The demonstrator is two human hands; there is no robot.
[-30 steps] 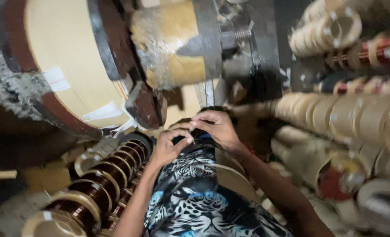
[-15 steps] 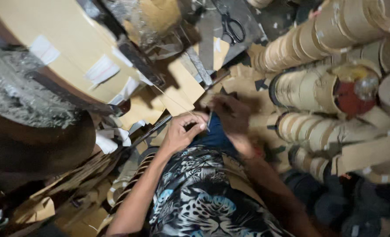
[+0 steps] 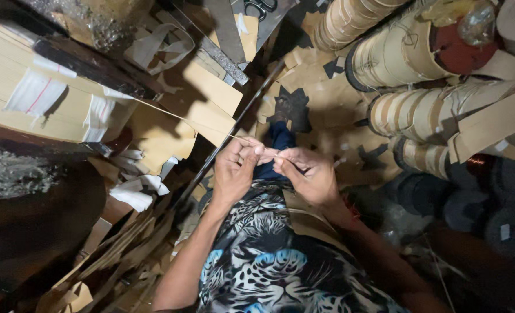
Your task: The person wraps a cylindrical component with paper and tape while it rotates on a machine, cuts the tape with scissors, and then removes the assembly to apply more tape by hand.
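Note:
My left hand (image 3: 235,169) and my right hand (image 3: 308,175) meet in front of my chest, fingertips pinched together on a thin pale wire (image 3: 170,114). The wire runs taut up and to the left toward a large coil wrapped in tan paper (image 3: 43,93) with white tape patches. Below my hands is my animal-print shirt (image 3: 263,261). My blue trouser leg and dark shoe (image 3: 283,107) show beyond the fingers.
Stacks of paper-wrapped round coils (image 3: 414,64) fill the right side. Tan paper scraps (image 3: 211,98) and white strips (image 3: 135,194) litter the floor. A dark metal bar (image 3: 234,124) slants across the middle. Scissors (image 3: 260,7) lie at the top edge.
The view has swung downward and left, so the big coil sits further left. My hands have come together at the fingertips and pinch the wire.

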